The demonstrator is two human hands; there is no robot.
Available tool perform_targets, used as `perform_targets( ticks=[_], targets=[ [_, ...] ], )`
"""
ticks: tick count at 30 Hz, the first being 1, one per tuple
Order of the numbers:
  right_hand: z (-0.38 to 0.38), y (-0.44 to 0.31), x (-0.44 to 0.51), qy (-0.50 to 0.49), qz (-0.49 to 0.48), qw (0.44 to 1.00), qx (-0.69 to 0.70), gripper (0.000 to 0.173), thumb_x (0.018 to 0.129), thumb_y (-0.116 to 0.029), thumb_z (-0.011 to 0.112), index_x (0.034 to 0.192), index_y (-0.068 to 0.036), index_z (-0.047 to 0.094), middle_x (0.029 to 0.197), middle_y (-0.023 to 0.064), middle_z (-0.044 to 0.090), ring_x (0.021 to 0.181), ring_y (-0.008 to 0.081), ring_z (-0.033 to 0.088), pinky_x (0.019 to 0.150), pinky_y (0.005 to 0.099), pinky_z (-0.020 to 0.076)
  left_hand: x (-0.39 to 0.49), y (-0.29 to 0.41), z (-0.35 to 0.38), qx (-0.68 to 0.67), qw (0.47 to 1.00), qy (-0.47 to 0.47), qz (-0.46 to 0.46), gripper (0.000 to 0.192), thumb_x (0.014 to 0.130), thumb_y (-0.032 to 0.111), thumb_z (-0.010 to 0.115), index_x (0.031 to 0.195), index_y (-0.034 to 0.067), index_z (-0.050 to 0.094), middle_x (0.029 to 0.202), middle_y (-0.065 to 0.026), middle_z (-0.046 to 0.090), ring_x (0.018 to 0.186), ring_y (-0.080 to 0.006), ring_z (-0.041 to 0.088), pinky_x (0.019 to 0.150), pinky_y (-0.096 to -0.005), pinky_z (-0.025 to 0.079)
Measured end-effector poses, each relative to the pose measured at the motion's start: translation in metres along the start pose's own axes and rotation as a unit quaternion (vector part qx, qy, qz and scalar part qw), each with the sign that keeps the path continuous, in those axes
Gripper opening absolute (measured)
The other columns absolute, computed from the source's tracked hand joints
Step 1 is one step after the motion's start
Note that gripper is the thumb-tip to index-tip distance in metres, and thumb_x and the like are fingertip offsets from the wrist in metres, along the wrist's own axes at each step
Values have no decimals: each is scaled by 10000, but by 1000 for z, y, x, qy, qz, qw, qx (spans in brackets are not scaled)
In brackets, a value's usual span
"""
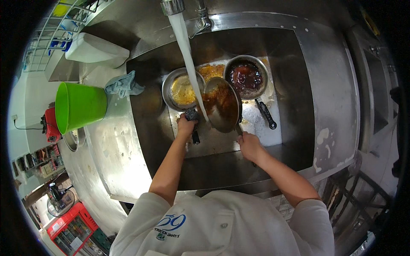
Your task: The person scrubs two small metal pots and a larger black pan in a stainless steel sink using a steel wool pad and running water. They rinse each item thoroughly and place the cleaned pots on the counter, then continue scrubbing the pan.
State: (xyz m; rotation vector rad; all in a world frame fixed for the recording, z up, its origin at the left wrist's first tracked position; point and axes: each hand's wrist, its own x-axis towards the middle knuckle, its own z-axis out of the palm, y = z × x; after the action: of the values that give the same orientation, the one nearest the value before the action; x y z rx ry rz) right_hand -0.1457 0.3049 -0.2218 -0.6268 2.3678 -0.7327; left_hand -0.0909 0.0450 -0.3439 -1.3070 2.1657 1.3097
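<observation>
My right hand [250, 145] grips the handle of a frying pan [222, 105], which is tilted under the running water [189, 57] from the faucet [173, 7]. Browned residue coats part of its inside. My left hand [186, 126] is closed on a dark metal scouring pad [191, 114], just left of that pan. A second pan [184, 91] with yellowish liquid sits at the left in the sink. To the right, a third pan [246, 77] holds dark reddish liquid, with its black handle [266, 116] pointing down and right. Another black handle end shows below my left hand.
The deep steel sink [298, 96] has raised edges all round. On the left counter stand a green bucket [81, 107], a grey-blue cloth [123, 84] at the sink's edge and a white plastic jug [96, 51]. A wire rack [56, 32] hangs at the upper left.
</observation>
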Motion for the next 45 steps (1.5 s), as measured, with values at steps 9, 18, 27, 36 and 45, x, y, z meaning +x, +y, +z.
perform_targets(
  ticks=[9,18,27,36,45],
  targets=[
    [-21,-5,-1,-36,73,996,43,227,887,-180,414,847,33,480,657,241,564,581,366,573,541,448,446,-23,50,-2,-75,981,103,144,561,612,145,730,1078,-41,479,1010,-221,528,967,-351,506,862,-386,389],
    [35,37,58,-259,223,824,453,324,913,-336,405,818,-33,470,579,34,438,427,140,398,359,302,331,11,52,-15,-45,970,172,166,567,656,218,726,1082,-67,483,1045,-245,497,1013,-383,474,874,-404,380],
    [45,46,52,-229,204,913,270,340,908,-257,400,1155,-24,383,715,144,528,556,242,536,442,379,426,46,40,24,259,918,127,273,446,688,129,645,1057,-65,485,973,-225,511,958,-384,475,851,-426,387],
    [46,55,61,-123,53,983,129,334,867,-151,435,1152,18,396,906,285,564,853,439,551,745,475,436,19,73,80,180,893,-107,397,506,638,64,641,1106,-52,486,1117,-245,486,1046,-398,463,910,-422,380],
    [34,9,50,-170,78,978,93,306,846,-125,444,1089,62,446,844,269,582,827,422,567,724,470,454,63,73,61,215,918,154,294,440,614,34,652,1019,-40,497,1065,-235,483,999,-408,469,859,-431,406]
  ],
)
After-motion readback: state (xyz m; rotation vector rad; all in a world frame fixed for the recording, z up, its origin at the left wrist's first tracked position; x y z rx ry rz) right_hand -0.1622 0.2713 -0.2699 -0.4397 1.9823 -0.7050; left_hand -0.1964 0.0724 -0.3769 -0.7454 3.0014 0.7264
